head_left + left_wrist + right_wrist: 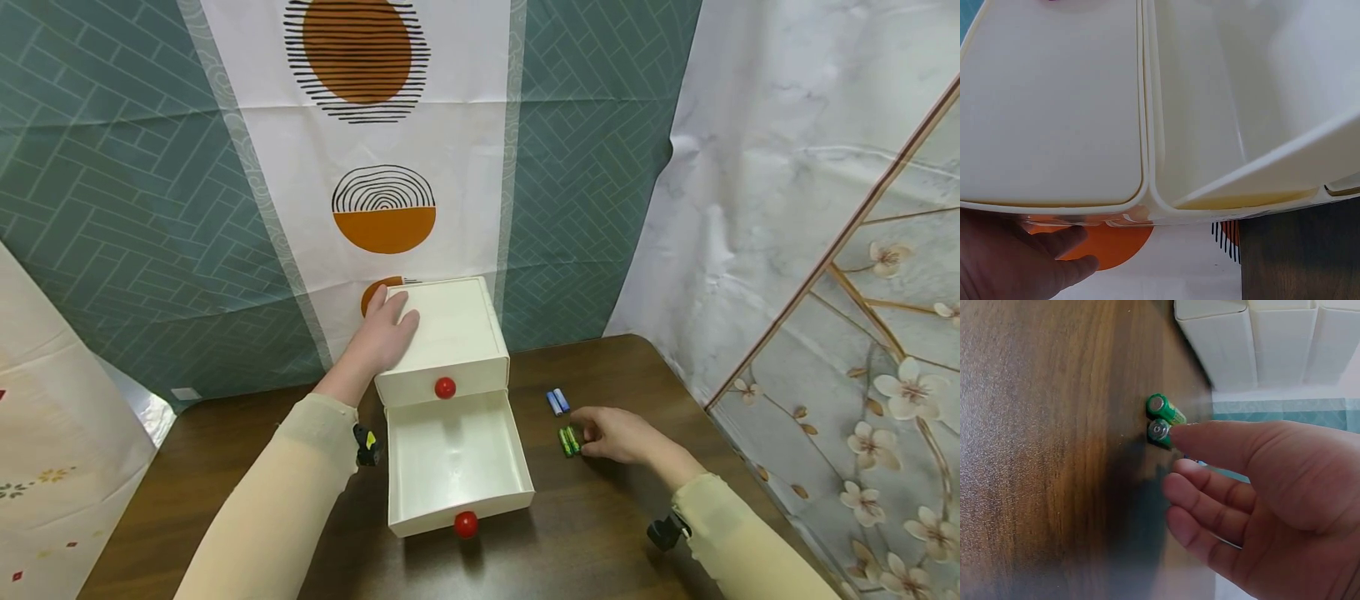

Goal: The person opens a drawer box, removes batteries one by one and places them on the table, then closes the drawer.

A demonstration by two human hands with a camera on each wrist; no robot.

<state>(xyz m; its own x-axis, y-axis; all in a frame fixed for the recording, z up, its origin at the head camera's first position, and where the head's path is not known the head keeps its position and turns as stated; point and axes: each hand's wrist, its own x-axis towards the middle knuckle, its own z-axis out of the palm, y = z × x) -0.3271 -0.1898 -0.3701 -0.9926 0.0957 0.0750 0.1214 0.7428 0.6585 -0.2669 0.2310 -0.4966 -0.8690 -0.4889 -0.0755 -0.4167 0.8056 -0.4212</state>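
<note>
Presently, two green batteries [569, 441] lie side by side on the brown wood-grain table [585, 533], to the right of the open lower drawer [457, 467]. The right hand [618, 435] is immediately to their right. In the right wrist view, its thumb tip overlaps the end of one battery; whether it makes contact cannot be confirmed. Thumb and visible fingers stand apart, the fingers loosely bent and clamped on nothing.

Markings: yellowish print shows on the green casings but is too small to read.

Condition: both casings are bright green with a glossy finish. The silver ends face the right wrist camera, one a plain disc, the other with a ringed centre.

Just beyond the green pair, two blue batteries [557, 402] lie together, also side by side. The cream-white drawer unit [457, 321] stands to the left, its upper drawer [480, 375] closed and its lower one pulled out towards the person. A round red knob [466, 524] is fixed to each front.

The left hand [382, 333] rests on the unit's top at the left edge, fingers spread.

Behind the table hangs a green and white cloth [600, 150] printed with orange discs and black lines.
</note>
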